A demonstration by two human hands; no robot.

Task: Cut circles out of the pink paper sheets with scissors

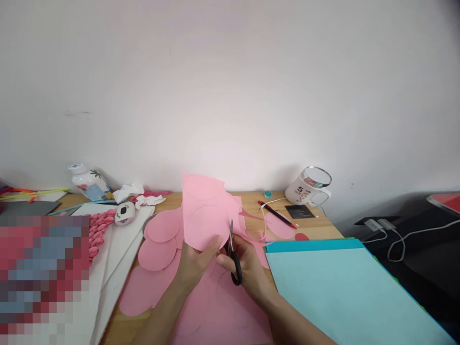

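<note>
My left hand (196,261) pinches the lower edge of a pink paper sheet (204,211) held upright, with circles drawn on it. My right hand (247,266) grips black-handled scissors (233,256), their blades pointing up into the sheet's right edge beside a drawn circle. A thin pink offcut strip (257,225) curls away to the right of the blades. Cut pink paper circles (161,239) lie stacked on the wooden table (323,227) to the left of my hands. More pink paper (223,306) lies under my forearms.
Light blue paper sheets (338,287) cover the table's right side. At the back stand a white mug (309,187), a red-capped pen (276,214), a black card (300,211) and a tipped bottle (88,182). White boards with pink petals (98,230) and a small punch (124,213) lie left.
</note>
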